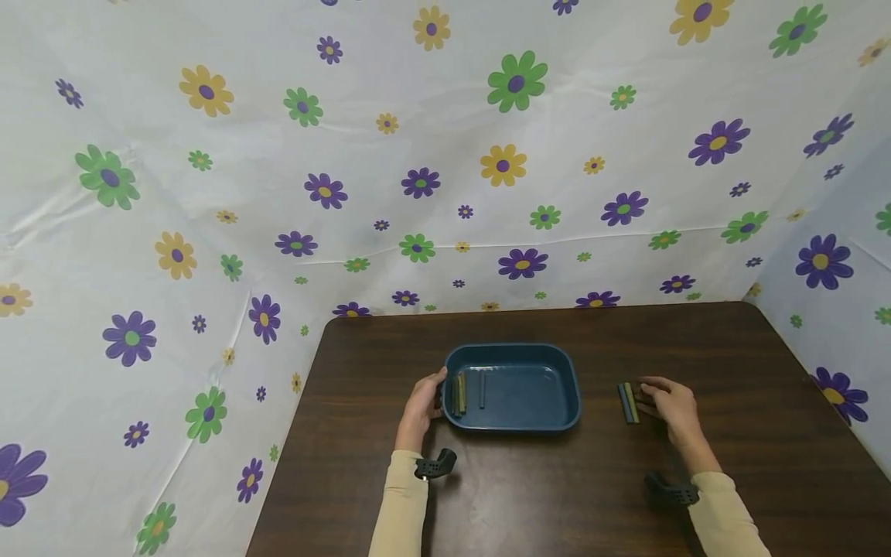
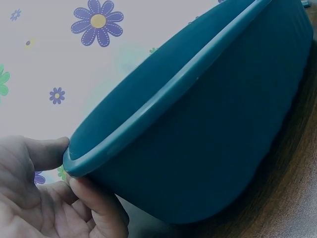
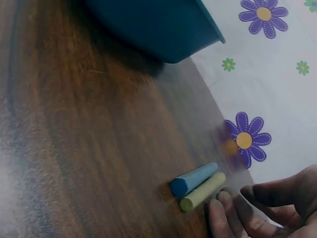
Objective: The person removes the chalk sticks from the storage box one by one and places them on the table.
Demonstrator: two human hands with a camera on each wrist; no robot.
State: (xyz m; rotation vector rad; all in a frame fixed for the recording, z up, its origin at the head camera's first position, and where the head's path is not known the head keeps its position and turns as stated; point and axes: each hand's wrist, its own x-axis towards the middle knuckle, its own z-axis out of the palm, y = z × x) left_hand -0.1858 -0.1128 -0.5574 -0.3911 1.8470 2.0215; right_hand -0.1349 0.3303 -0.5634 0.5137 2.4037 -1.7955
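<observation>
A dark blue rectangular tub sits on the table. My left hand holds its left end; in the left wrist view the thumb is at the rim and the fingers are below it. Inside the tub, several chalk sticks stand close together at the left wall, with a blue chalk stick lying apart from them. To the right of the tub, a blue chalk and a yellow-green chalk lie side by side. My right hand is just right of them, fingertips close to the yellow-green chalk.
The dark wood-grain table reaches back to a white flower-printed sheet hung behind and along the sides. Each wrist wears a black camera mount, one on the left and one on the right.
</observation>
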